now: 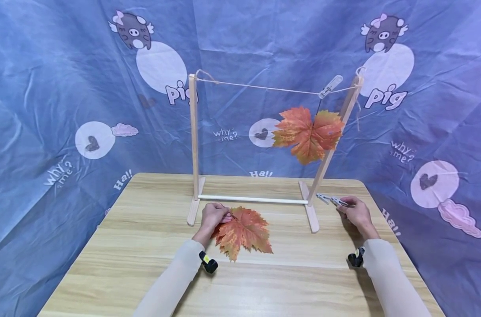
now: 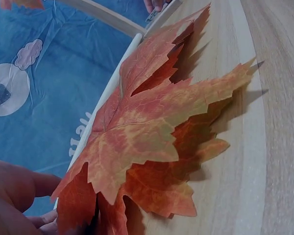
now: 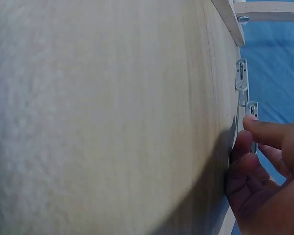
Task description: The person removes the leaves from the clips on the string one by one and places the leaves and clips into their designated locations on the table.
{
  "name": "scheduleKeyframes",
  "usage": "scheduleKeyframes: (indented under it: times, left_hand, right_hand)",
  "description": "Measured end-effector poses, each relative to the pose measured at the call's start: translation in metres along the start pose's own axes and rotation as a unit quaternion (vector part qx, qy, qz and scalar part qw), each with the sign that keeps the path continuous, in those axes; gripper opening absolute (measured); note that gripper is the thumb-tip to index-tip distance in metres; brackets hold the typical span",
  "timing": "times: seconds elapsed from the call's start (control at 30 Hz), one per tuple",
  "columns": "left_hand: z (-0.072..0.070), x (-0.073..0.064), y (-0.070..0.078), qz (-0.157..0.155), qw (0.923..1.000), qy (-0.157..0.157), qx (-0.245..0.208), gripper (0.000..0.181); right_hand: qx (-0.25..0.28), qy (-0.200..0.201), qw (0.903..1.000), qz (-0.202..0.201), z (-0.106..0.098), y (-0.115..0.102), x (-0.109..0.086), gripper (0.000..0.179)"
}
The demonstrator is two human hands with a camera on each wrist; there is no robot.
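Note:
My left hand [image 1: 216,216] pinches a small stack of orange-red artificial maple leaves [image 1: 244,231] by the stem end, low over the table. In the left wrist view, the leaves [image 2: 137,122] overlap, and part of the fingers is hidden behind them. Over at the right, my right hand [image 1: 355,211] holds a pale clothespin [image 1: 338,201] between thumb and fingers. A second clothespin [image 1: 323,199] lies just beyond it, by the stand's right foot; the right wrist view shows this clothespin [image 3: 241,76] end to end with the pinched one.
A wooden stand [image 1: 194,136] with a string [image 1: 260,87] between its posts is on the table [image 1: 288,281]. Near the right post, a clear clothespin [image 1: 331,86] on the string holds another leaf [image 1: 309,134]. A white bar [image 1: 252,200] joins the feet. Blue printed cloth [image 1: 240,39] hangs behind.

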State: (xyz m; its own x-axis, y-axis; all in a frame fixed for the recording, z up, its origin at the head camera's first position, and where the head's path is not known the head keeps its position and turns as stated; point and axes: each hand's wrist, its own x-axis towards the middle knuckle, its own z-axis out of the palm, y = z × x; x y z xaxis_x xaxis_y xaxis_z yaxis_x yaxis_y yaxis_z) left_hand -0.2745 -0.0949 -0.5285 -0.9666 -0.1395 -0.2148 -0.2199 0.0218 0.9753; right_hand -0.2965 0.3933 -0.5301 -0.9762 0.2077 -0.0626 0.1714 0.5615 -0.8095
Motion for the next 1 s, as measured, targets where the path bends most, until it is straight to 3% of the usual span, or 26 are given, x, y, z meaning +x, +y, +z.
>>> scheduleKeyframes:
  times: [0.4, 0.77, 1.0]
  left_hand:
    - [-0.0034, 0.0002, -0.0026, -0.008, 1.0, 0.004, 0.003, 0.012]
    - [-0.0051, 0.001, -0.0023, -0.01, 0.9997, 0.018, -0.012, 0.01]
    - [-0.0084, 0.0036, 0.0053, -0.01, 0.9994, 0.028, -0.017, 0.014]
  right_hand:
    - [-0.035, 0.019, 0.9992, 0.01, 0.0017, 0.0031, 0.0011, 0.045]
    - [-0.024, 0.017, 0.9993, 0.023, 0.0024, -0.0013, -0.0041, 0.051]
    - [-0.018, 0.024, 0.9992, 0.025, 0.0039, -0.0035, -0.0051, 0.051]
